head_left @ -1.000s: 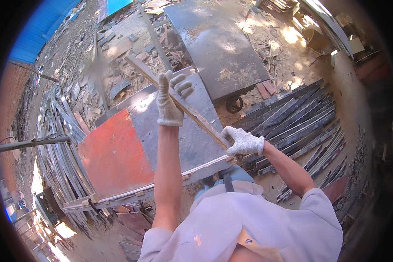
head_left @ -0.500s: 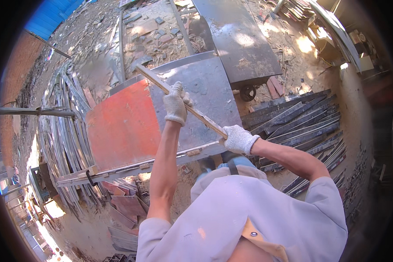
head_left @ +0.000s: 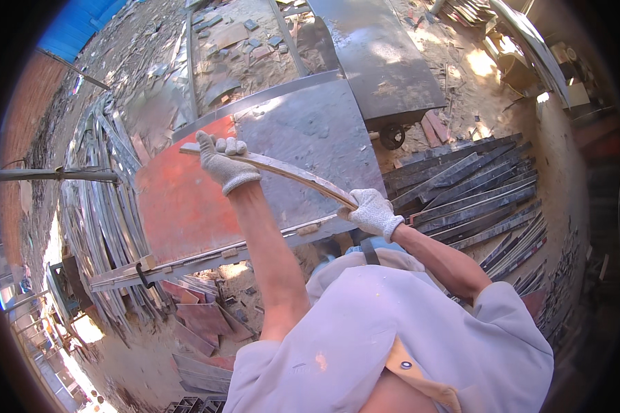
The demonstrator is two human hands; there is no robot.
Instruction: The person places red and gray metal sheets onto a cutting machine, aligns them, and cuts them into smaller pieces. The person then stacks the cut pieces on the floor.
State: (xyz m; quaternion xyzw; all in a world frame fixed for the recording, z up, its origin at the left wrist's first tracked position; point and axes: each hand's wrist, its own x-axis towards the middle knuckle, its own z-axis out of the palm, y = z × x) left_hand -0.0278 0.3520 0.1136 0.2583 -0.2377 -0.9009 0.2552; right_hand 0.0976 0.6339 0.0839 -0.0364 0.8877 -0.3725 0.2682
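The left hand (head_left: 225, 164), in a white knit glove, was closed around the far end of a long, thin, slightly bowed metal strip (head_left: 293, 173). The strip ran above a large orange-and-grey steel sheet (head_left: 255, 172). At right, the gloved right hand (head_left: 373, 213) had its fingers wrapped around the near end.

Harsh sunlight floods the yard, throwing glare off the grey metal sheet (head_left: 310, 131) and hard shadows below. Fisheye bending curves the edges; the corners go black; focus stays sharp.
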